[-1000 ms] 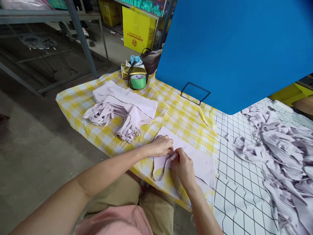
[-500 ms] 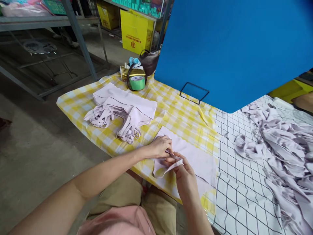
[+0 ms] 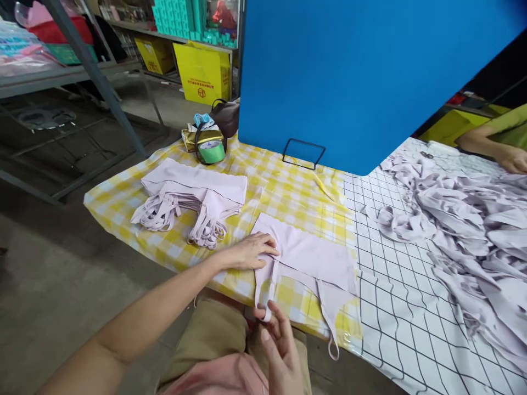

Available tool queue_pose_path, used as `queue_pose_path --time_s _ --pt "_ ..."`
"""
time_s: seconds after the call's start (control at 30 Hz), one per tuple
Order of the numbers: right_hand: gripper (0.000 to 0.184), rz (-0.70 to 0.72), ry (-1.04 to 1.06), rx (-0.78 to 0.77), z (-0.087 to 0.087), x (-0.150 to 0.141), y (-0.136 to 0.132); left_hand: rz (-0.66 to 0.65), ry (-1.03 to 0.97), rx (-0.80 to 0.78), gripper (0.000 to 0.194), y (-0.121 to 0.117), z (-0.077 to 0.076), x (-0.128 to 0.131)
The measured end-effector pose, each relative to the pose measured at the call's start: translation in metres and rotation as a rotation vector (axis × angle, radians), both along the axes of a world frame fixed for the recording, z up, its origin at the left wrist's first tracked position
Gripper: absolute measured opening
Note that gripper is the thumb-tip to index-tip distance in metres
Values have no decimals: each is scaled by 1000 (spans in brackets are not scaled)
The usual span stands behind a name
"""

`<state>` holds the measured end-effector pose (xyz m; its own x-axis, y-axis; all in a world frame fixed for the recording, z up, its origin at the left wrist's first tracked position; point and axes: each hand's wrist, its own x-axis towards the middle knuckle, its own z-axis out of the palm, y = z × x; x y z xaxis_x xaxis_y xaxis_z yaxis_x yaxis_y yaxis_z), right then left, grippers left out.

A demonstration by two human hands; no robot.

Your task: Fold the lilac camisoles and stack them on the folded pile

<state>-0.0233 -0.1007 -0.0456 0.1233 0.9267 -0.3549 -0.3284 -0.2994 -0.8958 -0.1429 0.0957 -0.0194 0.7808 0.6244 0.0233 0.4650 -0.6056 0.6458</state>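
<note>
A pale lilac camisole top [image 3: 310,255] lies flat on the yellow-checked tablecloth, its thin straps toward me. My left hand [image 3: 251,251] rests on its left part with the fingers stretched out, beside the upper end of the left strap [image 3: 273,280]. Below the table's front edge, my right hand [image 3: 282,345] has a finger hooked through the loop of that strap, drawing it toward me. The right strap [image 3: 329,318] hangs loose over the edge. To the left is a neat stack of similar lilac tops [image 3: 197,189], their straps bunched at the front.
A large blue board [image 3: 349,82] stands behind the work, with a black wire frame [image 3: 303,153] at its foot. Green tape [image 3: 211,152] and a dark bag [image 3: 225,116] sit farther back. Loose lilac garments [image 3: 465,219] are heaped at right, near another person's hand [image 3: 513,159].
My right hand has moved down toward me, pulling the left strap out straight. My left hand has flattened on the fabric. The right strap now hangs over the edge.
</note>
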Motion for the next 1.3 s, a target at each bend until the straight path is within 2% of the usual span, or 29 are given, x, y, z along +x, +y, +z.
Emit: queue_pose_path --time_s 0.07,0.13,0.17,0.23,0.3,0.37,0.43,0.5,0.53,0.6,0.67,0.8,0.87,0.93,1.0,1.07,1.13,1.2,1.27,1.3 --pt "46 12 -49 24 -12 -7 -11 -1 -12 -37 39 0 1 -1" --pt "46 10 -171 73 -15 -7 -18 21 -45 -98 34 2 2 -3" --pt "46 5 -264 107 -13 -3 -18 67 -71 -120 31 3 3 -3" --pt "45 -20 -482 185 -2 15 -9 242 -125 -104 27 7 5 -4" --pt "40 -63 -715 246 14 46 14 475 -139 -10 26 14 7 -2" --pt "31 -78 -924 267 28 86 50 646 -56 80 24 21 8 3" --pt "33 -132 -1174 241 34 128 90 739 120 101 20 29 9 10" --pt "33 -208 -1374 134 32 165 128 784 301 80 29 37 9 18" --pt "32 -193 -1428 86 28 179 144 795 359 66 33 41 10 21" --pt "27 -157 -1450 47 20 197 168 790 401 41 34 50 10 25" --pt "28 -92 -1418 52 13 205 181 749 383 15 26 58 9 25" --pt "33 -5 -1343 84 16 204 185 661 319 -53 16 69 8 20" --pt "32 23 -1295 104 27 203 182 625 253 -64 10 69 12 18" --pt "30 53 -1137 150 45 205 177 599 168 -50 8 68 21 16" --pt "29 42 -918 216 67 209 174 608 8 -1 12 67 38 14" --pt "31 -27 -772 294 93 214 173 655 -217 112 16 66 59 10" --pt "32 -118 -767 393 118 217 171 682 -421 277 18 65 82 5" --pt "29 -159 -828 501 135 219 166 637 -518 426 15 60 97 -3" --pt "25 -104 -933 569 138 219 157 536 -519 497 11 51 98 -13" --pt "24 -45 -985 578 134 219 150 480 -491 499 9 44 93 -19"
